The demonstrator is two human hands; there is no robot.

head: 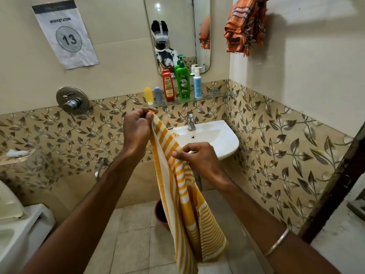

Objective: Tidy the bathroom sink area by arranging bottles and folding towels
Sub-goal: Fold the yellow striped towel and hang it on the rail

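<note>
Over the sink (227,141), a glass shelf (217,95) carries five bottles in a row: yellow tube (148,96), blue tube (157,94), red bottle (168,86), green pump bottle (183,82), white spray bottle (197,84). Mirror (177,26) above; tap (190,121) below. Leaf-patterned tiles band the walls, plain cream above. A "Workstation 13" sheet (65,34) hangs at left near a chrome valve (72,100). Orange towel (245,26) is bunched on a rail, top right.

Left hand (136,131) pinches the top corner of a yellow striped towel (187,204); right hand (199,157) pinches its edge lower down. The towel hangs in front of the sink, clear of the tiled floor (134,234).

Towel's bottom is cut off by the frame. A red pot (160,213) is half hidden behind it. Toilet (17,224) is cropped at left. Item in the wall niche (16,153) unclear.
</note>
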